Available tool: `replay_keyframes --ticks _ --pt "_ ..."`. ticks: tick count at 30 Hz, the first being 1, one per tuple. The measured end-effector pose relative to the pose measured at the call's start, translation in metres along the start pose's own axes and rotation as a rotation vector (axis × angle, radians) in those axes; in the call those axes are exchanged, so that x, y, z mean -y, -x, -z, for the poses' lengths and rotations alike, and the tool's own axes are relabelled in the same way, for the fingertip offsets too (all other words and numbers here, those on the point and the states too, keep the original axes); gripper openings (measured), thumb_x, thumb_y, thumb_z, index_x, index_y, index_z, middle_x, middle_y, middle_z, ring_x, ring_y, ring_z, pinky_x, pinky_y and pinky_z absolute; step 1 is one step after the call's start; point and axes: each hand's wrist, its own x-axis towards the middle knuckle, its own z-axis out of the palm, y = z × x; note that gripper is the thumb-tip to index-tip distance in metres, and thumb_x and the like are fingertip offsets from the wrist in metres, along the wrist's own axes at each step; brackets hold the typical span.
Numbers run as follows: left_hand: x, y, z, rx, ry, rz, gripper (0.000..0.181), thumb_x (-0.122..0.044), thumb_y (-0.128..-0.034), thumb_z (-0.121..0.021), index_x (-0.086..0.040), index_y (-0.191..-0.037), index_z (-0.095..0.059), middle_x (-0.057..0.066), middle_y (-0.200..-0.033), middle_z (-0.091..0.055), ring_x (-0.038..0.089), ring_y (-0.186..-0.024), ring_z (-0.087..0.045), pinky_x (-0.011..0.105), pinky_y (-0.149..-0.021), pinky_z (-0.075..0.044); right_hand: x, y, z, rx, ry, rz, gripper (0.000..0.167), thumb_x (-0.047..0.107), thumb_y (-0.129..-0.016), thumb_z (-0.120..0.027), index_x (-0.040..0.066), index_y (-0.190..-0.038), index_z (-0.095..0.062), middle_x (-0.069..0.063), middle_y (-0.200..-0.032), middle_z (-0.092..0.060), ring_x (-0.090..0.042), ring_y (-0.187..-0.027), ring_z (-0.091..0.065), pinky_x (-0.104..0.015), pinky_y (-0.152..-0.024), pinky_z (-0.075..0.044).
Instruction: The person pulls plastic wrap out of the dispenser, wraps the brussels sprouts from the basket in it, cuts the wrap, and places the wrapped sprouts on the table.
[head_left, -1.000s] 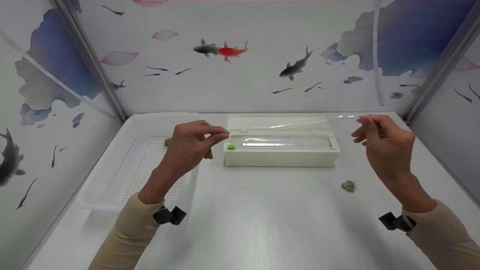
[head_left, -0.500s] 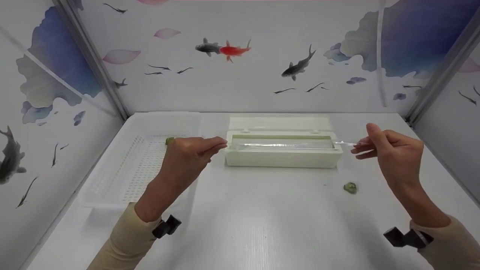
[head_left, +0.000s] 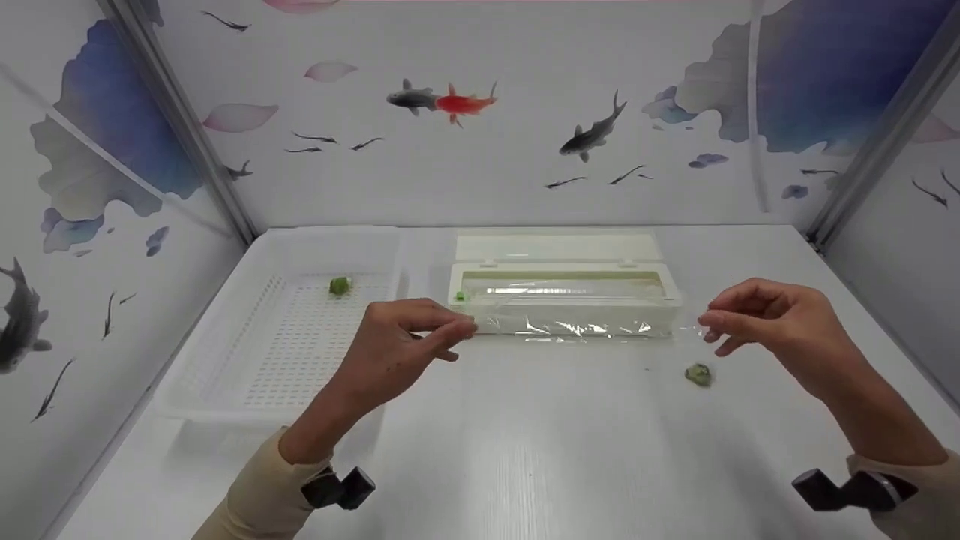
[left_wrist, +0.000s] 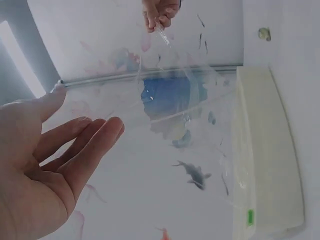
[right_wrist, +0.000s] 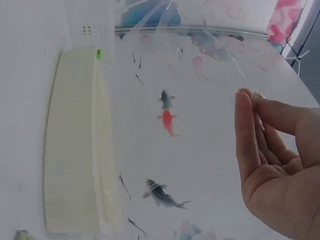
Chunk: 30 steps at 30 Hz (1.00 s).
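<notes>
A sheet of clear plastic wrap (head_left: 585, 328) stretches between both hands, in front of a cream dispenser box (left_wrist: 270, 150) whose lid (head_left: 555, 246) is folded back. My left hand (head_left: 409, 345) pinches the wrap's left end, by the box's front left corner; in the left wrist view the exact contact is hard to see. The right end is pinched between thumb and fingers of my right hand (head_left: 780, 330), right of the box. A green slider (right_wrist: 99, 53) sits at the box's left end. Inside the box the roll shows through the film.
A white perforated basket (head_left: 199, 375) stands on the left, with a small green lump (head_left: 340, 286) in it. Another greenish lump (head_left: 698, 375) lies on the white table below my right hand. Printed panels enclose the back and sides.
Both hands have come down and toward me, drawing the wrap from above the box to its front edge. The green lump in the basket shows fully now.
</notes>
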Motion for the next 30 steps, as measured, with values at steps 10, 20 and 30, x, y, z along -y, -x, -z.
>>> replay_keyframes --ticks 10,20,30 --pt "0.015 0.005 -0.033 0.148 0.055 0.060 0.016 -0.019 -0.0937 -0.071 -0.006 -0.101 -0.078 0.012 -0.095 -0.077 0.015 -0.078 -0.075 0.026 -0.074 -0.064 -0.016 0.006 0.009 0.251 0.048 -0.065 0.013 0.006 -0.093 -0.069 -0.005 -0.099 -0.067 0.001 -0.084 -0.075 -0.021 -0.070 -0.072 -0.036 -0.067 -0.063" --pt "0.039 0.019 -0.057 0.326 0.081 0.159 0.017 -0.019 -0.0959 -0.069 -0.008 -0.103 -0.079 0.012 -0.100 -0.077 0.026 -0.083 -0.076 0.023 -0.076 -0.062 -0.029 0.009 0.011 0.388 0.011 -0.053 0.011 0.004 -0.094 -0.067 -0.006 -0.098 -0.065 0.006 -0.084 -0.072 -0.016 -0.068 -0.070 -0.036 -0.067 -0.063" --pt "0.072 0.039 -0.051 0.402 0.189 0.393 0.020 -0.009 -0.0956 -0.065 0.006 -0.100 -0.076 0.022 -0.099 -0.076 0.045 -0.092 -0.073 0.034 -0.074 -0.065 -0.046 0.016 0.012 0.440 0.017 -0.182 0.015 0.011 -0.097 -0.065 -0.003 -0.102 -0.067 0.004 -0.086 -0.073 -0.018 -0.074 -0.071 -0.037 -0.072 -0.064"
